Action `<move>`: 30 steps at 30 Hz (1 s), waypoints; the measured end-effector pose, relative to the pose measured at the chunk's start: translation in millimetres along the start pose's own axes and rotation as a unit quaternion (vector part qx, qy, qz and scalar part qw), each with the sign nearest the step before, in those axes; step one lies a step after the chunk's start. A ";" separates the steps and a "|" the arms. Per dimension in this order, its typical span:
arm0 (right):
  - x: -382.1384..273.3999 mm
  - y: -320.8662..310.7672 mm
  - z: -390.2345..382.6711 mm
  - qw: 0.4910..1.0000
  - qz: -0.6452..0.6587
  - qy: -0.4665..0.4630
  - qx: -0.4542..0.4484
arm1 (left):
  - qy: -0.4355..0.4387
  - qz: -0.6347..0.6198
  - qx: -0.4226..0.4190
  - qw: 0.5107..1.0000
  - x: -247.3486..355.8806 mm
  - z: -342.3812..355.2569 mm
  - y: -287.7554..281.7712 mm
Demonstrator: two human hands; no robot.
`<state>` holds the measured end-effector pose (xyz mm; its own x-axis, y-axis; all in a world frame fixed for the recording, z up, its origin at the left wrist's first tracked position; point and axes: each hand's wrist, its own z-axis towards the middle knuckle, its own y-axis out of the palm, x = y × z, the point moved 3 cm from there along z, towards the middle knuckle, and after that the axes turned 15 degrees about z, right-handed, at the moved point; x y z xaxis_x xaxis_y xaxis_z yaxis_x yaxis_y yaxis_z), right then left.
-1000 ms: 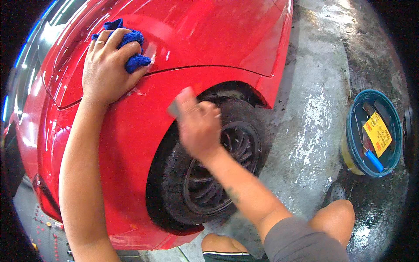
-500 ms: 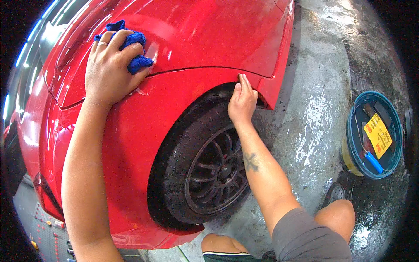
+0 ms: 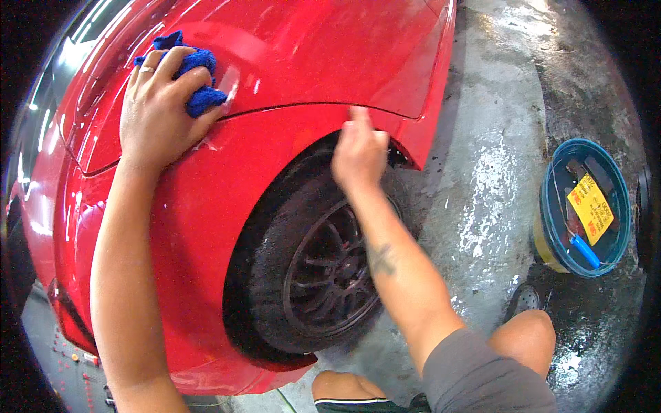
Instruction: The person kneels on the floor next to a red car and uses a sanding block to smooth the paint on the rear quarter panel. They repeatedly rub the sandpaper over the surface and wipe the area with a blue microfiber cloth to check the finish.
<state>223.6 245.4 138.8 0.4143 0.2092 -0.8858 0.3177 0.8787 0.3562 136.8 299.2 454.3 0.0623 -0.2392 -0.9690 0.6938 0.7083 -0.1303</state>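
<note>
A crumpled blue cloth [image 3: 203,100] is bunched under the fingers of my left hand [image 3: 157,113], which presses on the glossy red car body [image 3: 186,179]. Over the top of the wheel arch is my right hand [image 3: 361,155], smeared by motion. One of its fingers points up at the red panel just below the dark seam [image 3: 296,104]; the others look curled, and whether anything lies in them is hidden. Beneath that hand sit the black tyre [image 3: 270,289] and a dark spoked wheel rim [image 3: 337,272].
On the right stands a dark teal bucket [image 3: 549,206] with a blue handle grip [image 3: 585,252] and a yellow printed sheet [image 3: 591,210] in it. The grey floor [image 3: 492,179] has wet patches. My grey shoe [image 3: 528,299] rests left of the bucket.
My right hand has shifted slightly left in the picture, and its flat, joined fingers have changed to one pointing finger. My left hand stays on the cloth. The whole view has drifted a little.
</note>
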 end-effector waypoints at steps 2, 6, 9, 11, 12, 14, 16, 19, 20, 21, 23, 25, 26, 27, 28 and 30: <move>-53.9 13.9 -24.6 0.983 0.025 -0.180 -0.039 | -0.003 0.003 0.000 1.000 0.9 -2.8 6.5; -46.0 11.1 -28.7 0.980 0.026 -0.193 -0.038 | 0.000 -0.005 -0.012 1.000 3.4 -4.0 5.1; 44.3 -17.1 8.4 0.997 -0.081 0.021 -0.003 | 0.011 -0.003 0.010 1.000 2.2 3.7 1.6; 80.5 -10.1 19.8 0.991 -0.073 -0.082 0.078 | 0.006 -0.012 0.019 1.000 5.3 5.6 1.9; 52.7 -0.9 13.8 0.996 -0.052 0.068 -0.008 | 0.002 -0.001 0.010 1.000 1.3 -0.7 4.3; -7.4 7.0 -10.5 0.998 -0.009 -0.021 -0.064 | 0.000 -0.005 0.000 1.000 -0.7 -3.0 5.7; -13.1 12.1 -25.7 0.991 0.021 -0.120 -0.055 | 0.004 -0.005 -0.011 1.000 -1.0 -6.7 8.1; 63.1 -17.3 8.6 0.992 -0.102 0.042 -0.061 | 0.017 -0.001 0.018 1.000 4.3 1.6 2.9; 101.3 -23.8 22.7 0.995 -0.097 0.029 -0.013 | 0.022 -0.011 0.014 1.000 4.2 7.1 0.7; 126.5 -26.3 31.1 0.995 -0.092 0.015 0.032 | 0.022 -0.010 0.017 1.000 3.5 7.1 2.5; 104.2 -11.8 32.0 0.993 -0.101 0.054 -0.020 | 0.013 0.004 0.013 1.000 -0.3 0.9 6.6; 38.9 -0.8 10.3 0.996 -0.048 0.029 -0.072 | 0.012 0.012 0.014 1.000 -3.5 -3.3 8.2; 25.2 7.8 -4.4 0.988 0.013 -0.152 0.014 | 0.021 0.010 0.014 1.000 -2.4 -4.9 9.0; 25.9 9.2 -11.1 0.986 0.014 -0.168 0.011 | 0.019 0.010 0.008 1.000 -1.7 -5.5 10.0; 36.3 2.4 -7.6 0.993 -0.019 -0.114 -0.025 | 0.018 0.010 0.002 1.000 -1.2 -5.9 11.1; 79.7 -23.4 15.5 0.988 -0.139 0.032 -0.051 | 0.023 0.000 0.011 1.000 0.5 -0.6 6.9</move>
<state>262.4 234.8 64.5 0.2671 -0.0221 -0.9634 0.3225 0.9441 0.0678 141.2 304.4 452.8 0.0297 -0.2073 -0.9778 0.7099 0.6931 -0.1254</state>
